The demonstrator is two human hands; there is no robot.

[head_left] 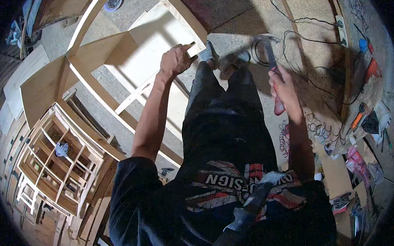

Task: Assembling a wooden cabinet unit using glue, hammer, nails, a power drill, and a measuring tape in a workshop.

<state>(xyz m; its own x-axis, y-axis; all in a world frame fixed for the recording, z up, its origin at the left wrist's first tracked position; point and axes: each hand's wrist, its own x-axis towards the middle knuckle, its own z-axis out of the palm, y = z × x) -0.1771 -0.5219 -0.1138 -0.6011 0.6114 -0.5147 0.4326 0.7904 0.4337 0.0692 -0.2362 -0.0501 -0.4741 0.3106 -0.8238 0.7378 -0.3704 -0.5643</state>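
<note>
wooden frame cut off | left hand: grip unclear | right hand clasps blurred hammer

Smooth, matt bare wood forms the frame; the hammer has a metal head; the T-shirt is matt cloth, the concrete floor rough.

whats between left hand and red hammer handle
From left hand to hammer handle, the head view shows both dark trouser legs and some floor.
</note>
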